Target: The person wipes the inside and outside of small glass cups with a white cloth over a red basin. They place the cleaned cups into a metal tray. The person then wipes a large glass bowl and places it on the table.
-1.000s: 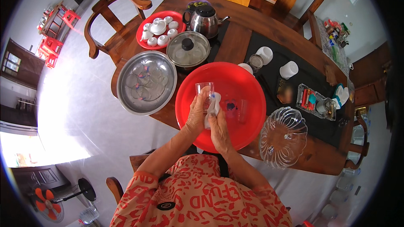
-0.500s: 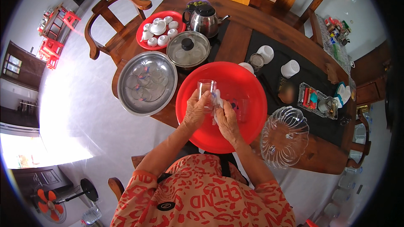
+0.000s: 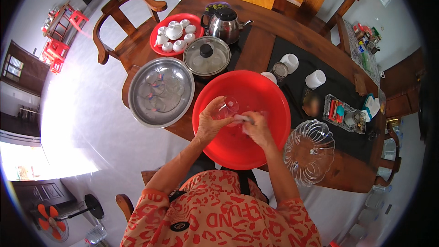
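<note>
Over a large red basin (image 3: 228,155), my left hand (image 3: 210,125) grips a clear drinking glass (image 3: 231,104), which is tilted. My right hand (image 3: 259,131), slightly blurred, pinches a white cloth (image 3: 243,119) close against the near end of the glass. Whether the cloth reaches inside the glass cannot be made out. Left of the basin, a round steel pan (image 3: 137,110) holds several clear glasses (image 3: 161,84). To the right stands a scalloped clear glass bowl (image 3: 309,153) on the table's edge.
Behind the basin are a lidded pot (image 3: 206,66), a steel kettle (image 3: 224,26) and a red tray (image 3: 154,41) with white teacups. White cups (image 3: 315,79) and a small glass tray (image 3: 327,116) stand at right on the wooden table (image 3: 256,50). Wooden chairs (image 3: 121,20) surround it.
The glass has gone from upright to tilted, its end turned away from me. My right hand with the cloth has shifted slightly right and lower.
</note>
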Demonstrator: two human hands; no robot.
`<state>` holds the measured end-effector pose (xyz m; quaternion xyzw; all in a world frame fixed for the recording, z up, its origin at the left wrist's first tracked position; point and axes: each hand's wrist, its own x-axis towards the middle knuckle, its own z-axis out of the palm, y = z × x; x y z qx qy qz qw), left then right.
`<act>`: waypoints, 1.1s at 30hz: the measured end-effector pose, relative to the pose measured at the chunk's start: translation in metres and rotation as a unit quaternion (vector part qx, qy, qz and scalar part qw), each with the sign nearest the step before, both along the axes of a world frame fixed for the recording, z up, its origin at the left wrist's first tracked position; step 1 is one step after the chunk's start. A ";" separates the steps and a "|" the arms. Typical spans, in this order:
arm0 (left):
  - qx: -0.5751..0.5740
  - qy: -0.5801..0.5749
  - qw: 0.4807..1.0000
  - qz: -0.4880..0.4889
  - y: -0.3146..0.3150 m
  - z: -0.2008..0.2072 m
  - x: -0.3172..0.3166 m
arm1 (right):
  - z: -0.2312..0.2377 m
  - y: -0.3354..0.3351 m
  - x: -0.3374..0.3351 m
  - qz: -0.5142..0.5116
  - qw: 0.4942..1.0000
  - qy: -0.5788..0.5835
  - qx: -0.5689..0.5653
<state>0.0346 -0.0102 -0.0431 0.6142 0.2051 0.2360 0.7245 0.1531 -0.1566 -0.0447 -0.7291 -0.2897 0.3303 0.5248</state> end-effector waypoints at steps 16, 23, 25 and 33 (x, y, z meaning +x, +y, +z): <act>0.288 0.080 0.954 -0.017 -0.019 0.029 0.000 | 0.055 -0.015 -0.001 0.098 0.975 -0.197 0.028; 0.315 0.077 0.944 -0.051 -0.018 0.043 0.001 | 0.067 -0.022 0.007 0.100 0.994 0.001 0.053; 0.308 0.093 0.945 -0.057 -0.019 0.040 0.001 | 0.059 -0.020 0.012 0.109 0.990 -0.086 0.020; 0.242 0.058 0.963 -0.099 -0.007 0.040 -0.001 | 0.048 -0.008 0.014 0.084 0.990 -0.107 0.031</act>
